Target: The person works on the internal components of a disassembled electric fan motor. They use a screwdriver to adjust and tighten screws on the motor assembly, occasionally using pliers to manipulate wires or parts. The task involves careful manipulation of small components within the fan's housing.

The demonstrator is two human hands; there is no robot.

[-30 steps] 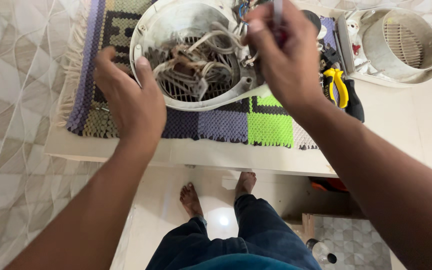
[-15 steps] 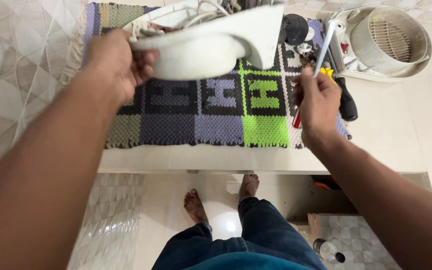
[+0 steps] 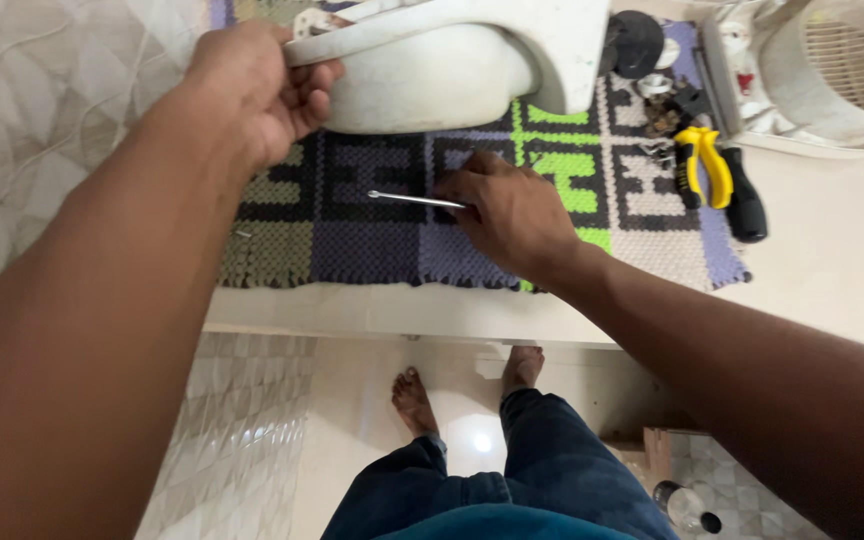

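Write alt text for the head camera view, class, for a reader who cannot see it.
The left hand grips a white plastic housing above a patterned knitted mat, while the right hand holds a thin metal screwdriver flat over it. Yellow-handled pliers and a white vented cover lie to the right.

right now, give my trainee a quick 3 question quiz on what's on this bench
1. True or false: the left hand holds the white housing tilted up over the mat.
2. What does the right hand grip? A) screwdriver B) pliers C) black cap
3. Fill in: the yellow-handled pliers lie to the ____ of the right hand.

Key: 1 true. 2 A, the screwdriver, shaft pointing left. 3 right.
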